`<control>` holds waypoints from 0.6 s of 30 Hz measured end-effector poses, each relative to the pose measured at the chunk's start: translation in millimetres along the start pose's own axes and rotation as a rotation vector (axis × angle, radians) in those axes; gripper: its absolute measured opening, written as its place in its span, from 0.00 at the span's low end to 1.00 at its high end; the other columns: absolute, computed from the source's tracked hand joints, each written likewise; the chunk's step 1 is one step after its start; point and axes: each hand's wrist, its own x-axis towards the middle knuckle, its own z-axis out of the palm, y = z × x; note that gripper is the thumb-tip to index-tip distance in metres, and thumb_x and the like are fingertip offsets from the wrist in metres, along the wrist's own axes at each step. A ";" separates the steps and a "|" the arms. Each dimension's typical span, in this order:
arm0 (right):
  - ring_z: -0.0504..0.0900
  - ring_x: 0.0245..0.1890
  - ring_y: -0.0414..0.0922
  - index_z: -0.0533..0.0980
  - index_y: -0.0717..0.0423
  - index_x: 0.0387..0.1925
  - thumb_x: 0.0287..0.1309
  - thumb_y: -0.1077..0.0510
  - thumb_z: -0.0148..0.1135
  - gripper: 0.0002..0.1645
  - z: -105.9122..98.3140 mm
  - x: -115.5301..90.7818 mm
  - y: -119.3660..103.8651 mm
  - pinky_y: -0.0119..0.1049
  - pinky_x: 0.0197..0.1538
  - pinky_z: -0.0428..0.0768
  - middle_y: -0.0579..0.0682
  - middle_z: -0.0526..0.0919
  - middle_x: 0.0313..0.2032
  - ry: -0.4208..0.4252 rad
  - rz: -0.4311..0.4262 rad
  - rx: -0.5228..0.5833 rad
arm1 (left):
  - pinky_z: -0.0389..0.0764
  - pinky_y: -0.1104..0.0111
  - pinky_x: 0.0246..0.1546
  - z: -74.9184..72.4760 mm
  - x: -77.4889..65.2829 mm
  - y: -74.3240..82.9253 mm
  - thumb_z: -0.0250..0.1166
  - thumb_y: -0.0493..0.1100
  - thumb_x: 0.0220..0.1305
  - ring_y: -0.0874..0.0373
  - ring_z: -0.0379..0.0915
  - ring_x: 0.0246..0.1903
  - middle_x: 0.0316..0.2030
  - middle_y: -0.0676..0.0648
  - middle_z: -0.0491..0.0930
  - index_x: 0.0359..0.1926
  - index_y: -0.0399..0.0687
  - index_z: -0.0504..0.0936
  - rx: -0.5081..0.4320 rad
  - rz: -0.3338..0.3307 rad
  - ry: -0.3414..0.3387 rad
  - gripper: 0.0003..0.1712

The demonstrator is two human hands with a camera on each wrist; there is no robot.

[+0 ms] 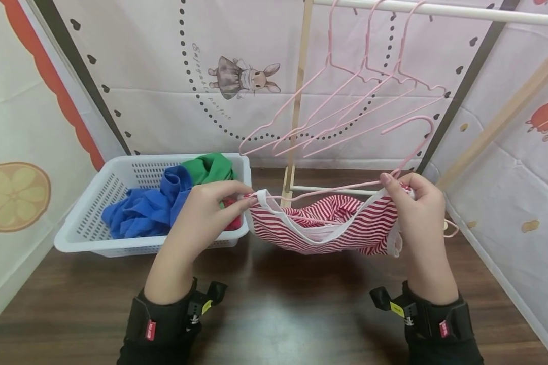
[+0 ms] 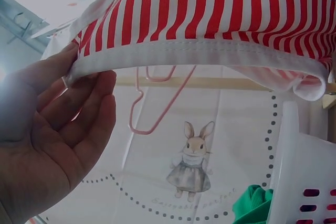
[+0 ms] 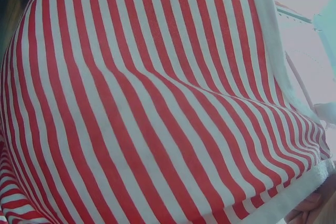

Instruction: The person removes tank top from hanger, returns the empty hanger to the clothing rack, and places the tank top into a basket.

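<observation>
A red-and-white striped garment with white edging (image 1: pixel 319 243) hangs between the two hands, its neckline facing up. A pink hanger (image 1: pixel 431 129) runs through the neckline, its hook rising above the right hand. My left hand (image 1: pixel 205 210) pinches the garment's left shoulder edge together with the hanger's end. With thumb and fingers, my right hand (image 1: pixel 417 205) grips the other shoulder and the hanger just below its hook. In the left wrist view, the garment's white trim spans away from the left hand (image 2: pixel 63 114). Striped cloth fills most of the right wrist view, hiding much of the right hand.
A white laundry basket (image 1: pixel 79 223) stands on the left, holding blue cloth (image 1: pixel 141 210), green cloth (image 1: pixel 210 170) and some red cloth. Three pink hangers (image 1: pixel 331 45) hang from a white rail (image 1: pixel 484 12) ahead. A wooden post (image 1: pixel 301 76) supports the rack.
</observation>
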 end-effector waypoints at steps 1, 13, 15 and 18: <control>0.76 0.32 0.44 0.75 0.57 0.29 0.60 0.40 0.64 0.23 -1.0 0.9 0.2 0.26 0.28 0.79 0.51 0.74 0.37 0.006 0.001 0.002 | 0.80 0.61 0.38 -0.2 0.1 -0.5 0.70 0.42 0.61 0.55 0.76 0.36 0.38 0.48 0.85 0.45 0.44 0.86 -0.006 -0.001 -0.002 0.12; 0.74 0.30 0.43 0.76 0.57 0.27 0.61 0.43 0.64 0.21 -8.1 8.1 3.5 0.24 0.26 0.77 0.51 0.74 0.32 0.082 -0.043 0.034 | 0.80 0.57 0.42 -4.2 -1.5 -4.1 0.69 0.42 0.62 0.54 0.77 0.38 0.38 0.46 0.85 0.45 0.43 0.86 -0.010 -0.037 0.017 0.11; 0.75 0.31 0.43 0.76 0.56 0.27 0.61 0.43 0.64 0.21 -8.5 7.6 3.0 0.24 0.27 0.78 0.51 0.74 0.33 0.093 -0.035 0.039 | 0.80 0.55 0.44 -4.8 -1.5 -4.8 0.68 0.44 0.63 0.52 0.78 0.40 0.39 0.46 0.85 0.45 0.43 0.86 -0.023 -0.065 0.012 0.12; 0.74 0.32 0.43 0.76 0.57 0.26 0.62 0.43 0.63 0.21 -8.5 6.8 2.2 0.23 0.28 0.78 0.51 0.74 0.33 0.107 -0.047 0.053 | 0.80 0.53 0.45 -5.7 -0.8 -6.8 0.66 0.47 0.65 0.51 0.78 0.42 0.41 0.45 0.85 0.47 0.44 0.86 -0.029 -0.120 0.003 0.14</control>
